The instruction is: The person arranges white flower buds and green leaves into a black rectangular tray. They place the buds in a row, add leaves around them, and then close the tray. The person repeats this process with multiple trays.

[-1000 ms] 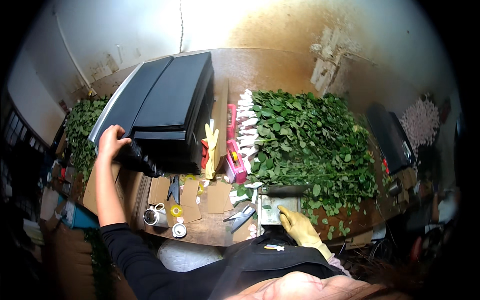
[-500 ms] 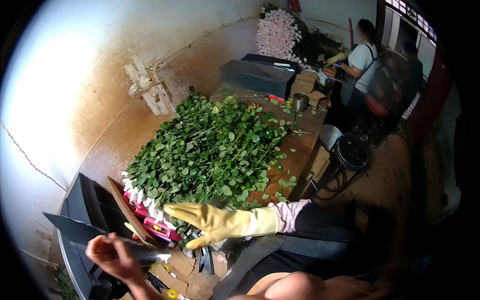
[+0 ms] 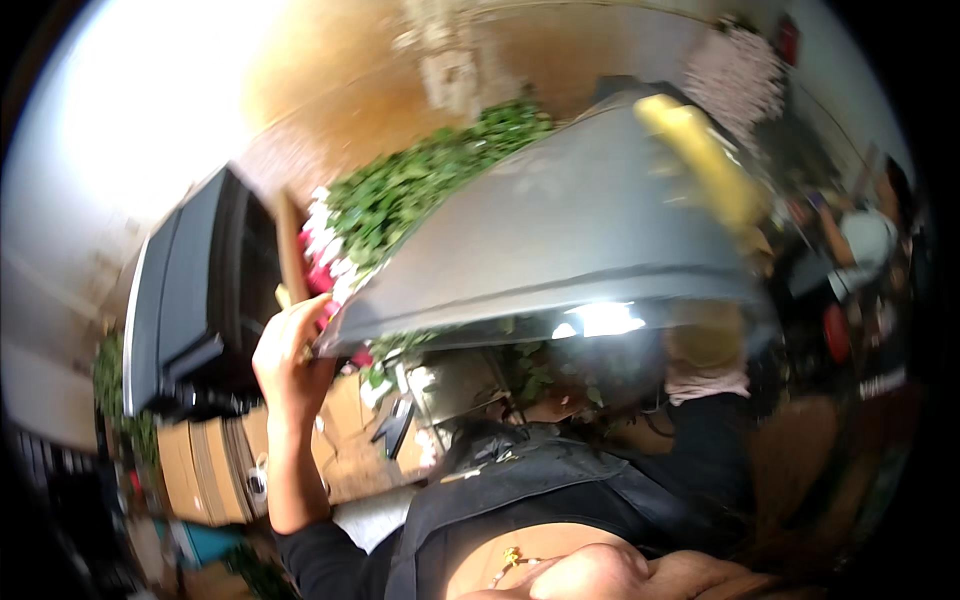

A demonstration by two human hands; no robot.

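A large translucent grey plastic sheet [image 3: 540, 220] spans the middle, stretched sideways in front of me. My left hand [image 3: 298, 355], bare, pinches its left corner with closed fingers. My right hand [image 3: 700, 160], in a yellow rubber glove, is at the sheet's upper right end, smeared by motion, so its grip is unclear. Behind the sheet lie bundled green leafy stems [image 3: 420, 170] with white-wrapped heads at their left. A stack of black sleeves [image 3: 195, 280] sits to the left of my left hand.
Cardboard pieces [image 3: 210, 470] and scissors [image 3: 392, 428] lie on the bench below. A co-worker [image 3: 855, 240] in a light top stands at the right edge, near a pale pink flower bunch [image 3: 730, 80]. A stained wall [image 3: 330, 60] rises behind the bench.
My left hand has lifted a sheet from the black stack and carried it rightward. My gloved hand has risen to the sheet's far end. The view has swung rightward and shifted.
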